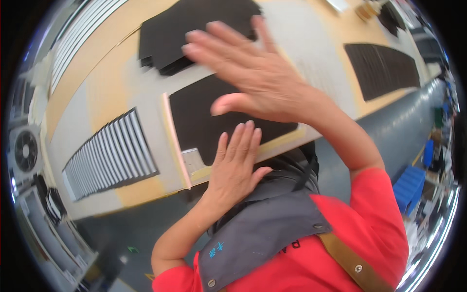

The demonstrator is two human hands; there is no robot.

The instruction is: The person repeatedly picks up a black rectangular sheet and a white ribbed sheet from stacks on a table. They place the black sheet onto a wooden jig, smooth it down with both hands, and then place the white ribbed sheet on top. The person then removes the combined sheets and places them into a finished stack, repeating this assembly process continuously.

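A flat black sheet (192, 109) lies on the table in front of me, near its front edge. My left hand (232, 168) rests with its fingers stretched out on the sheet's near edge. Raised over the same sheet is my right hand (260, 80), fingers spread and slightly smeared by motion, holding nothing. It hides part of the sheet's far side. Just beyond lies a stack of black sheets (165, 34), its right part partly covered by my right fingers. A thin pale pink strip (175, 136) runs along the sheet's left side, beside a small whitish flat piece (193, 159).
On the table (155, 182), a black piece with white strips (114, 151) lies at left and a dark ribbed piece (382, 70) at right. A yellowish roll (367, 10) sits far right. A fan (26, 151) stands at far left; blue bins (408, 187) are on the right.
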